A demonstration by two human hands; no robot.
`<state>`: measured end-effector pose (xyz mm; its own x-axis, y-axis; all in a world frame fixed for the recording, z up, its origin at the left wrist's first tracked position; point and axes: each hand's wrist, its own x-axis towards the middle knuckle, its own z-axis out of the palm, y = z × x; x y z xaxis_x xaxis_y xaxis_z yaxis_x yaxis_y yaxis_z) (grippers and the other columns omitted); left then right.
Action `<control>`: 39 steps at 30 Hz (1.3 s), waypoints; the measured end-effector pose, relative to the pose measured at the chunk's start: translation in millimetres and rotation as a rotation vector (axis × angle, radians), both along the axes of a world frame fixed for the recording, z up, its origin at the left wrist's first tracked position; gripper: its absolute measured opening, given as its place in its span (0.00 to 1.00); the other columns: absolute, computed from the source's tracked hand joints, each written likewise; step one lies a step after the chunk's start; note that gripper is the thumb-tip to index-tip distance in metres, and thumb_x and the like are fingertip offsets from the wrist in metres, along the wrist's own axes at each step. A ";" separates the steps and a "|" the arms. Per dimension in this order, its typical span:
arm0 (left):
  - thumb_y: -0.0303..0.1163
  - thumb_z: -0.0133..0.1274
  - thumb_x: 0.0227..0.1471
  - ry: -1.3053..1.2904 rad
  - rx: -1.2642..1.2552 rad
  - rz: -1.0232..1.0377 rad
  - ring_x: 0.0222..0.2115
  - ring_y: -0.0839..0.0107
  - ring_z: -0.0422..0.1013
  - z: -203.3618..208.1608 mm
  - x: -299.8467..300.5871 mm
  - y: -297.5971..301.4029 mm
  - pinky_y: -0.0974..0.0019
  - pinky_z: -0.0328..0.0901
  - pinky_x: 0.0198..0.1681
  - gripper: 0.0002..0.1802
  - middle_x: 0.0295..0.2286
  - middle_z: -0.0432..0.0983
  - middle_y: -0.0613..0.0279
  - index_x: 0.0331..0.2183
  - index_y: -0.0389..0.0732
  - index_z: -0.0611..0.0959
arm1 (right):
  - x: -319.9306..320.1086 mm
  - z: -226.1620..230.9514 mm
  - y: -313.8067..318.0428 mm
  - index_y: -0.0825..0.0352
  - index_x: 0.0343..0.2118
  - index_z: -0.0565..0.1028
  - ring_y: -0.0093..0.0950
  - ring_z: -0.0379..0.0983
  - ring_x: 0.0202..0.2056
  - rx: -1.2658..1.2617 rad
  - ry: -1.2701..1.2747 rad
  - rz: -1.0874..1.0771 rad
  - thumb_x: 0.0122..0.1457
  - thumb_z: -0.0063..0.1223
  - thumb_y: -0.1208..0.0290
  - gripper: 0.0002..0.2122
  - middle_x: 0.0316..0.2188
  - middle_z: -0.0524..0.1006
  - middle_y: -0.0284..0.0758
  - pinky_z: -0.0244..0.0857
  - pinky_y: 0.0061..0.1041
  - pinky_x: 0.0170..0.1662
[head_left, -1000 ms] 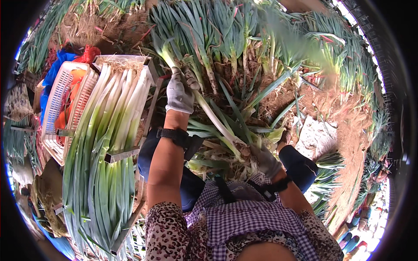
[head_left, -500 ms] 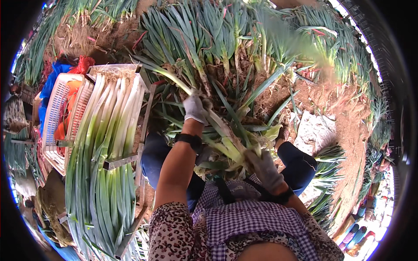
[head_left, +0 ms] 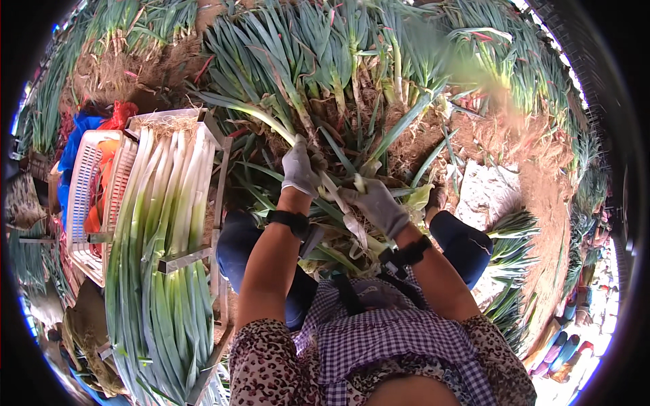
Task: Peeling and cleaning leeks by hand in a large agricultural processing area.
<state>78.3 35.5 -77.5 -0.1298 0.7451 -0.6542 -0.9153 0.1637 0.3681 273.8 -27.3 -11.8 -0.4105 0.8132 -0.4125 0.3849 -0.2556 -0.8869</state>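
While the gloved left hand (head_left: 300, 169) grips a leek (head_left: 279, 127), presumably to steady it, the right hand (head_left: 378, 206) curls beside the pale shaft (head_left: 331, 188), what it grasps unclear.

White light is glaring far right of the long white-and-green leek bundle (head_left: 159, 271); haze is blurring slender green leaves (head_left: 414, 51) to its upper right; fisheye distortion is bending edges.

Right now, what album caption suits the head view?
Gloved left hand grips a leek-like stalk, gloved right hand close by.
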 end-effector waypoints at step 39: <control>0.42 0.50 0.63 0.163 -0.248 0.148 0.13 0.71 0.59 -43.4 -6.5 2.0 0.64 0.55 0.16 0.16 0.16 0.64 0.68 0.26 0.45 0.72 | 27.2 58.1 -110.7 0.70 0.55 0.70 0.20 0.74 0.25 0.660 -0.053 0.113 0.65 0.49 0.75 0.16 0.34 0.79 0.36 0.70 0.23 0.30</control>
